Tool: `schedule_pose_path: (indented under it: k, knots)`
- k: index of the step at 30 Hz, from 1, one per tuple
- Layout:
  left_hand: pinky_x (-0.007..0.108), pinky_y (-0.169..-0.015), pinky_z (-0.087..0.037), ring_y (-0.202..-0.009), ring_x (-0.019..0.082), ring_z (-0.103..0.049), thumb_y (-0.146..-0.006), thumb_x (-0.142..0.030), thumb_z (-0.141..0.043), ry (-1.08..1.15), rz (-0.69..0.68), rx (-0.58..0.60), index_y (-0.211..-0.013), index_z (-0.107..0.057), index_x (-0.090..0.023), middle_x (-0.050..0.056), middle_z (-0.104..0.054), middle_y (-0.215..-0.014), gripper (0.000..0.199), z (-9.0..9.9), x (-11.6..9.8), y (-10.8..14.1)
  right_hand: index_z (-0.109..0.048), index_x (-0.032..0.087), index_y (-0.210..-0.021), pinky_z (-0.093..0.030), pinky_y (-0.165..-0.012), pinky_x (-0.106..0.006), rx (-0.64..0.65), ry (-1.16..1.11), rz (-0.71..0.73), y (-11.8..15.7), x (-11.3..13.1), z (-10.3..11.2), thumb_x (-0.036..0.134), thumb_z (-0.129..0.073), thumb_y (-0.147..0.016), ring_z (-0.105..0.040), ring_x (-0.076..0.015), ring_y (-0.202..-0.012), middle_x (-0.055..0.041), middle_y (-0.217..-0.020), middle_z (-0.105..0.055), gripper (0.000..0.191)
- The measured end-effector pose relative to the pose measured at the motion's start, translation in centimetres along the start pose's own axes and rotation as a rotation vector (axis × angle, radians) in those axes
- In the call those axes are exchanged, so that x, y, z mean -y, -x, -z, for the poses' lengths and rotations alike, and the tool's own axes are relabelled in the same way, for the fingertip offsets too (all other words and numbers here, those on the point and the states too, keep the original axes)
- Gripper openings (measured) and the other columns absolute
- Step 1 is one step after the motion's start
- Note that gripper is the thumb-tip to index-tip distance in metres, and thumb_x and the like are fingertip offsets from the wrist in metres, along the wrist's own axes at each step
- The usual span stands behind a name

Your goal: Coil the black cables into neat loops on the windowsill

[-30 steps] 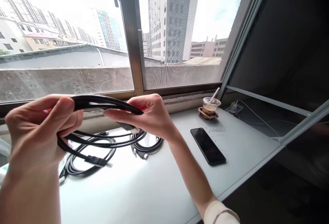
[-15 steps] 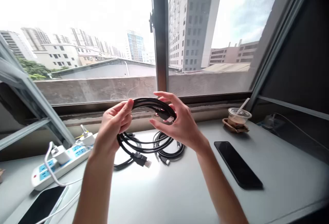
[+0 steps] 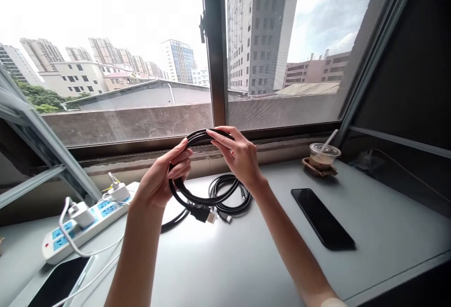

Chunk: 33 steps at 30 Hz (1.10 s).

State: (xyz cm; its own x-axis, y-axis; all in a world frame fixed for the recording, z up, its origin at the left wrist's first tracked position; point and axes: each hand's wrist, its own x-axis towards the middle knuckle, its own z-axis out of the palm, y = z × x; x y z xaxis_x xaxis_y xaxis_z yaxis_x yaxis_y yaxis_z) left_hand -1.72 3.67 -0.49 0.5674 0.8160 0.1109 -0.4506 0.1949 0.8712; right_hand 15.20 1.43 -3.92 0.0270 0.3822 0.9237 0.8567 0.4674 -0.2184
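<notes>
On the tabletop [image 3: 211, 269] a coiled cable [image 3: 243, 211] already rests, while the left hand [image 3: 165, 171] grips a looped cable [image 3: 207, 201], its plug [image 3: 200, 213] untucked, the half-curled right hand [image 3: 244, 157] touching its top, grip unclear.

Inside the left hand [image 3: 160, 171], the part of the held black coil [image 3: 207, 201] which is gripped cannot be seen, and the fingers of the right hand [image 3: 243, 159] cover some of its upper side. The held coil crosses in front of the coil on the bench [image 3: 243, 211], while another black cable [image 3: 174, 223] disappears behind the left forearm [image 3: 137, 255]. The bottom edge cuts the dark-screened device [image 3: 58, 283] and the right sleeve [image 3: 333, 303], and the object in the dark corner [image 3: 366, 161] is too dim to identify.
</notes>
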Motion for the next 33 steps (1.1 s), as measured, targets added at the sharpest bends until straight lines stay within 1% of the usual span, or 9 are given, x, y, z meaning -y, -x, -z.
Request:
schedule_pose_path:
  k: [4,7,10,13,16,20,24,28,33]
  knots:
    - [0.011,-0.041,-0.036,-0.042,0.001,-0.038,-0.077,-0.021,-0.065,-0.129,-0.125,-0.012,-0.067,-0.045,-0.014,-0.007,-0.041,-0.054,0.024,-0.3,0.6,-0.3,-0.066,0.028,-0.114,-0.05,-0.071,-0.019,-0.055,-0.048,-0.107,0.0,-1.2,-0.5,0.025,-0.053,-0.091,-0.062,-0.0109,-0.079,-0.0004,-0.105,-0.064,0.026]
    - [0.016,-0.055,-0.046,-0.059,0.008,-0.055,-0.074,-0.028,-0.07,-0.437,-0.205,-0.009,-0.091,-0.053,-0.015,-0.003,-0.056,-0.065,0.028,-0.6,1.2,0.0,-0.067,0.024,-0.112,-0.05,-0.081,-0.021,-0.166,-0.092,-0.145,-0.2,-2.3,-0.1,0.022,-0.056,-0.089,-0.062,-0.0129,-0.086,-0.0028,-0.099,-0.065,0.025]
    - [0.021,-0.062,-0.049,-0.073,0.013,-0.062,-0.08,-0.038,-0.062,-0.72,-0.081,-0.024,-0.102,-0.052,-0.016,0.003,-0.063,-0.082,0.032,-0.7,2.3,-0.1,-0.068,0.021,-0.109,-0.049,-0.083,-0.024,-0.29,-0.081,-0.143,-0.4,-3.1,0.7,0.018,-0.058,-0.087,-0.062,-0.0142,-0.087,-0.0041,-0.095,-0.065,0.025]
    - [0.026,-0.06,-0.052,-0.065,0.015,-0.065,-0.087,-0.043,-0.049,-0.802,0.08,-0.048,-0.094,-0.049,-0.015,0.004,-0.062,-0.079,0.029,-0.4,3.8,-0.9,-0.069,0.02,-0.107,-0.049,-0.085,-0.027,-0.317,-0.047,-0.138,-0.4,-3.6,1.4,0.016,-0.059,-0.085,-0.062,-0.0154,-0.088,-0.005,-0.094,-0.066,0.024]
    - [0.029,-0.054,-0.053,-0.053,0.017,-0.065,-0.092,-0.041,-0.039,-0.754,0.229,0.019,-0.102,-0.041,-0.016,0.001,-0.06,-0.069,0.027,0.1,4.8,-1.7,-0.07,0.02,-0.106,-0.05,-0.083,-0.03,-0.178,0.001,-0.222,0.1,-4.3,2.1,0.018,-0.06,-0.084,-0.064,-0.0172,-0.085,-0.0057,-0.095,-0.067,0.025]
    - [0.025,-0.046,-0.05,-0.045,0.017,-0.062,-0.093,-0.035,-0.037,-0.779,0.273,0.06,-0.11,-0.035,-0.018,-0.003,-0.055,-0.057,0.024,1.1,5.4,-2.5,-0.07,0.022,-0.105,-0.054,-0.065,-0.029,0.208,-0.024,-0.59,1.4,-6.4,3.3,0.023,-0.064,-0.077,-0.064,-0.0138,-0.059,-0.0037,-0.09,-0.069,0.029]
    - [0.021,-0.041,-0.046,-0.041,0.014,-0.057,-0.092,-0.031,-0.033,-0.99,0.299,0.023,-0.11,-0.035,-0.016,-0.004,-0.053,-0.05,0.024,2.1,6.7,-3.7,-0.07,0.022,-0.104,-0.052,-0.054,-0.022,0.541,0.028,-0.867,2.4,-9.3,3.3,0.021,-0.072,-0.064,-0.065,-0.0155,-0.067,-0.0032,-0.089,-0.069,0.04]
    - [0.023,-0.044,-0.047,-0.043,0.015,-0.058,-0.092,-0.023,-0.027,-1.261,0.375,-0.027,-0.113,-0.036,-0.011,0.001,-0.058,-0.056,0.026,2.8,9.1,-5.0,-0.071,0.021,-0.097,-0.05,-0.048,-0.02,0.727,-0.002,-0.978,3.9,-11.4,0.9,0.013,-0.071,-0.062,-0.064,-0.015,-0.068,-0.0025,-0.087,-0.069,0.035]
    - [0.032,-0.057,-0.05,-0.047,0.02,-0.062,-0.088,-0.017,-0.037,-1.474,0.5,-0.087,-0.119,-0.04,-0.004,0.012,-0.066,-0.07,0.034,3.9,12.2,-5.4,-0.069,0.014,-0.078,-0.053,-0.054,-0.024,0.848,0.074,-1.096,6.5,-12.6,-3.1,0.007,-0.077,-0.058,-0.063,-0.0148,-0.062,-0.0014,-0.069,-0.066,0.023]
